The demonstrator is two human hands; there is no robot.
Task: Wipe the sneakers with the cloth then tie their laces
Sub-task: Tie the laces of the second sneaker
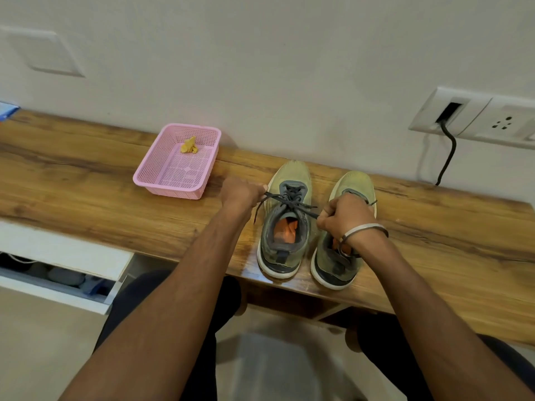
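Note:
Two olive-green sneakers stand side by side on the wooden desk (pixel 86 180), toes toward the wall. The left sneaker (pixel 285 227) has dark laces (pixel 292 202) pulled out to both sides. My left hand (pixel 241 195) pinches one lace end just left of that shoe. My right hand (pixel 346 217) grips the other lace end and hovers over the right sneaker (pixel 354 183), hiding its middle. A crumpled yellow cloth (pixel 189 146) lies in the pink basket (pixel 153 172) to the left.
A wall socket plate (pixel 474 117) with a black cable (pixel 448 151) hanging to the desk sits at the back right. An open white drawer (pixel 60 273) juts out below the desk on the left. My knees are under the desk edge.

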